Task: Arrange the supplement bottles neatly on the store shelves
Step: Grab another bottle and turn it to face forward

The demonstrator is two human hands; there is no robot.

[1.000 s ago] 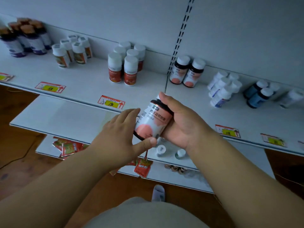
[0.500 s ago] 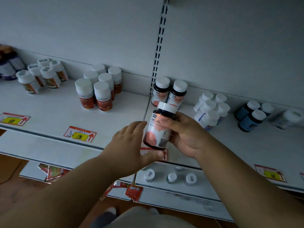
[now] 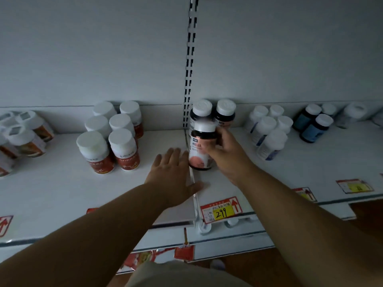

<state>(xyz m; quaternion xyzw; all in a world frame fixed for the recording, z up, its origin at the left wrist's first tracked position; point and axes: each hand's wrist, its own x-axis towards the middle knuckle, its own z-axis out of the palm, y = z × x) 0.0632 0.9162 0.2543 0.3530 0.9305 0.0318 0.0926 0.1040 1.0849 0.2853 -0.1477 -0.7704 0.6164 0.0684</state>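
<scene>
1. Leftmost, on my shelf point(image 3: 62, 183), stand a cluster of brown-labelled bottles point(image 3: 27, 139) and then six red-labelled bottles point(image 3: 109, 137) in tidy pairs; both groups are upright and well clear of my hands.

2. Next comes my left hand point(image 3: 174, 175). It lies flat, palm down, fingers straight and slightly spread, over the shelf just left of the seam between the two shelf panels. It holds nothing; whether its fingertips touch the bottle beside it I cannot tell.

3. Just right of that hand is the dark bottle point(image 3: 202, 150) with a white cap and a pink-marked label. Its long axis is upright, its base at or just on the shelf, though blur keeps me from saying it is fully seated. It stands directly in front of two matching bottles point(image 3: 213, 112) at the back wall, so the move I judge to be coming is a short push straight back, to line it up as a front row.

4. My right hand point(image 3: 226, 150) grips that bottle from its right side, fingers curled round the upper body near the cap. This is the nearer hand and the one doing the placing.

5. Further right sit white bottles point(image 3: 269, 131) and then blue bottles point(image 3: 313, 125), near but not touching my right hand.

6. At the shelf's front edge, a red and yellow price tag point(image 3: 221, 210) sits below the held bottle.
</scene>
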